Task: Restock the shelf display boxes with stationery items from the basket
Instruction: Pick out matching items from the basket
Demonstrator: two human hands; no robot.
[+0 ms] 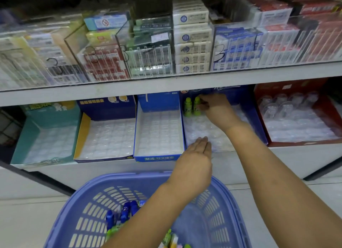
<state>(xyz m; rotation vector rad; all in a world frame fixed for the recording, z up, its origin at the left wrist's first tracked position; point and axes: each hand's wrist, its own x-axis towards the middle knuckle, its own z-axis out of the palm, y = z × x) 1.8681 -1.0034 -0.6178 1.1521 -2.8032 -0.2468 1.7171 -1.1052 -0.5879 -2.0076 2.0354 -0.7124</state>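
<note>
A blue display box (pixel 257 122) with a clear plastic insert stands on the lower shelf. Two green bottles (pixel 192 107) stand upright at its back left. My right hand (pixel 214 109) reaches into the box and its fingers curl round the right-hand green bottle. My left hand (pixel 196 155) lies flat, fingers straight, on the front edge of the same box. Below, a blue plastic basket (pixel 103 196) holds blue and green stationery items (pixel 125 216).
To the left stand three more display boxes with bare inserts: teal (pixel 46 136), navy and yellow (pixel 105 136), blue and white (pixel 159 133). A red box (pixel 299 118) sits at the right. The upper shelf (pixel 166 84) carries clear bins of packaged goods.
</note>
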